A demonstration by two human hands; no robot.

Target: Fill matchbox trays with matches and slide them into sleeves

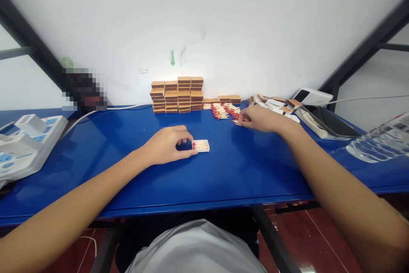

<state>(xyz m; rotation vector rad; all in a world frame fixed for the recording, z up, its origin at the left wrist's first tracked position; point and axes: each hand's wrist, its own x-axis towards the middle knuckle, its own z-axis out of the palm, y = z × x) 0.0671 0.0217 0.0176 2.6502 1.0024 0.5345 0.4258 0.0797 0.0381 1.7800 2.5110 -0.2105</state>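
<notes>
On the blue table, my left hand (169, 144) grips the left end of a small white matchbox tray (206, 149) between thumb and fingers. Several red-headed matches (200, 144) lie inside the tray, heads toward my left hand. Farther back on the right, my right hand (255, 117) is closed in a pinch at the edge of a loose pile of matches (220, 111). Red match heads poke out by its fingertips; how many it holds is hidden.
Stacked matchboxes (177, 96) stand against the wall, with more boxes (229, 99) lying to their right. Empty trays and sleeves (276, 104) lie heaped beside a white device (313, 96). A power strip (47, 136) is at left, clear plastic packaging (377, 143) at right.
</notes>
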